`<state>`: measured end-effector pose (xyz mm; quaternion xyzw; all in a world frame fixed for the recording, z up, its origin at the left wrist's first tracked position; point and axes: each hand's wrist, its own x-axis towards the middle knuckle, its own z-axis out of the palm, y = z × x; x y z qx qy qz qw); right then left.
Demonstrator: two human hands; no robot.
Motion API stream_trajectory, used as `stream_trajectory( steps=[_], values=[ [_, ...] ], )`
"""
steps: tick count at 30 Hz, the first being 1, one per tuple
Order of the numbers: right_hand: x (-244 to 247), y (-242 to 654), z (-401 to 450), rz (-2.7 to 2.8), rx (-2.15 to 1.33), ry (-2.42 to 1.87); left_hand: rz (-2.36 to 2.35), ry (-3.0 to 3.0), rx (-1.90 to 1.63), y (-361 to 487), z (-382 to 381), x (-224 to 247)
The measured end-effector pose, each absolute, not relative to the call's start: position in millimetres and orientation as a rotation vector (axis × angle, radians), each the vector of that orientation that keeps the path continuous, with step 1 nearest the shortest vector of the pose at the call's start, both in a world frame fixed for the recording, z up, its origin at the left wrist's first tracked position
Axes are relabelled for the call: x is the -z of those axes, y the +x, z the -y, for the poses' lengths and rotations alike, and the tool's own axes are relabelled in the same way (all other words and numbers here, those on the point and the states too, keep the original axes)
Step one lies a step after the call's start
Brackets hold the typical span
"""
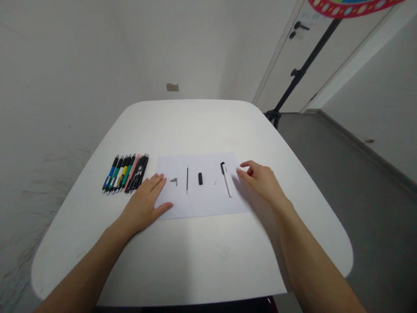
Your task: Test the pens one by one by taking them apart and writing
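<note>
My left hand point(147, 202) lies flat with its fingers spread on the left edge of a sheet of white paper point(205, 206). My right hand point(260, 179) hovers at the sheet's right edge, fingers curved and apart, holding nothing. Nearest to it is a white pen barrel point(227, 182) with a black clip end. Across the paper, from left to right, lie small metallic pen parts point(175, 180), a thin dark ink refill point(187, 179), a short black tube-like grip point(200, 178) and a tiny pale piece point(215, 181) too small to make out.
A row of several pens point(125, 174) in various colours lies left of the paper, close to my left hand. The white table point(195, 126) has rounded corners. Beyond it stand a wall, a black stand pole point(302, 69) and a door with a handle point(299, 27).
</note>
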<state>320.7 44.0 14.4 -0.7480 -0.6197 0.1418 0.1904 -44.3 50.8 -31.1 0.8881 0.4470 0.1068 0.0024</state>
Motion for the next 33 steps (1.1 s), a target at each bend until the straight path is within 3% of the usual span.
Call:
stream_trajectory(
  steps=[21,33],
  values=[
    [-3,290,-42,1.955,-0.455,-1.940,-1.232,2.830,-0.645,7,-44,-3],
    [-4,284,-41,2.093,-0.330,-2.026,-1.319,2.889,-0.317,103,-51,-16]
  ],
)
